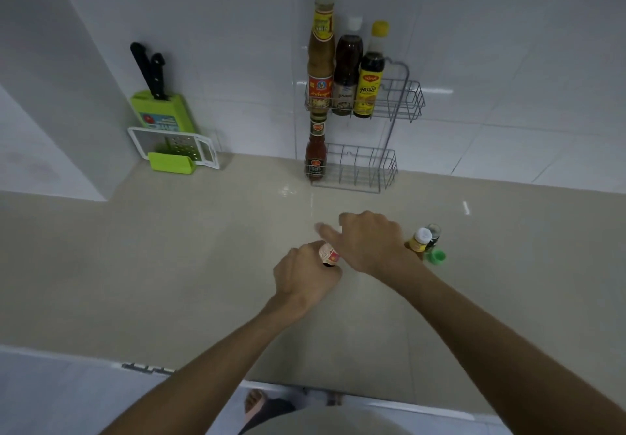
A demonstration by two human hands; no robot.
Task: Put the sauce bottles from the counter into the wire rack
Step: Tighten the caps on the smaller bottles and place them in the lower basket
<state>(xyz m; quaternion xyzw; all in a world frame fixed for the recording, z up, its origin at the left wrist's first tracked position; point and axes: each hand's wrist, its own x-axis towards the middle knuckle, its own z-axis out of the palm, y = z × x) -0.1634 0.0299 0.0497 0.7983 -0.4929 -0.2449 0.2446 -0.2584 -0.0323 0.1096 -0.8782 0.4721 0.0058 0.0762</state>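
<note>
Left hand [306,273] wrapped round small bottle [329,254] mid-counter, red-white label peeking out. Right hand [372,241] over bottle's top, fingers loosely curled, grip there hard to tell. More small bottles [420,241] just right of hands. Wire rack [389,102] at counter's [169,248] back edge: three tall bottles [345,72] upper tier, one red bottle [315,153] lower.

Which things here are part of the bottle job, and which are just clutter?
Job: bottle in left hand with red-white label; right hand beside it; small bottles on counter; wire rack; racked bottles.

Clutter: knife block; grater.
</note>
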